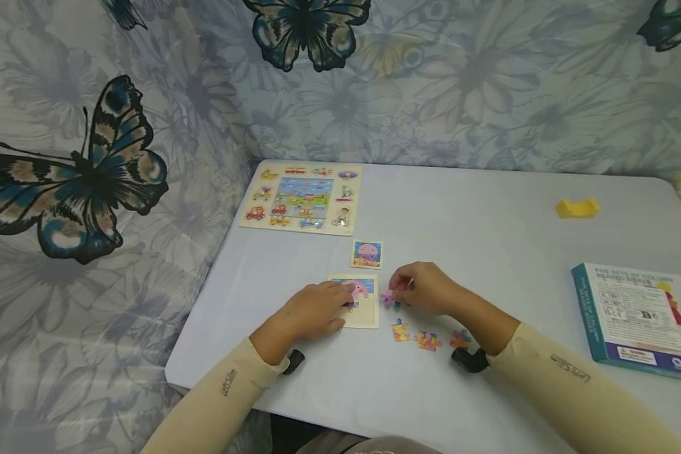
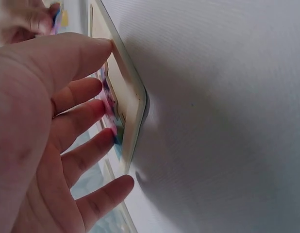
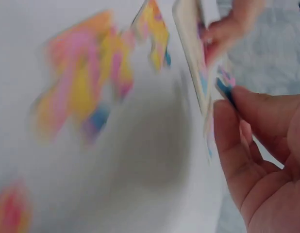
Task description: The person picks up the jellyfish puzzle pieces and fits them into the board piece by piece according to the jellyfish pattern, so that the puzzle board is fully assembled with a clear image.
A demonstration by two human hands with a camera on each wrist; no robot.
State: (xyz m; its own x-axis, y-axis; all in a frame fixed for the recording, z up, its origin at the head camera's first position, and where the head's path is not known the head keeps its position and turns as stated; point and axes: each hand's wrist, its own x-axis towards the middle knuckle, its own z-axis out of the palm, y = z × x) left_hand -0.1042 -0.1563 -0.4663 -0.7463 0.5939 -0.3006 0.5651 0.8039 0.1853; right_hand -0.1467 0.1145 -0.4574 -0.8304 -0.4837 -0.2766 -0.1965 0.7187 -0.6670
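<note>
A small wooden puzzle tray (image 1: 366, 318) lies on the table, with pink and blue pieces fitted in its far part and bare wood toward its near side. My left hand (image 1: 312, 310) rests on the tray's left side; in the left wrist view its fingers (image 2: 87, 111) spread over the fitted pieces and the thumb is at the rim. Just right of the tray, my right hand (image 1: 428, 289) pinches a pink and blue jigsaw piece (image 1: 387, 298) between thumb and index finger. Three loose jigsaw pieces (image 1: 428, 341), yellow, pink and orange, lie nearer the body.
Behind the tray lies a small picture card (image 1: 367, 253) with a pink jellyfish. A larger wooden picture board (image 1: 301, 231) is at the back left. To the right lie a flat box (image 1: 641, 315) and a yellow curved block (image 1: 577, 209). Patterned walls border the table (image 1: 465, 221).
</note>
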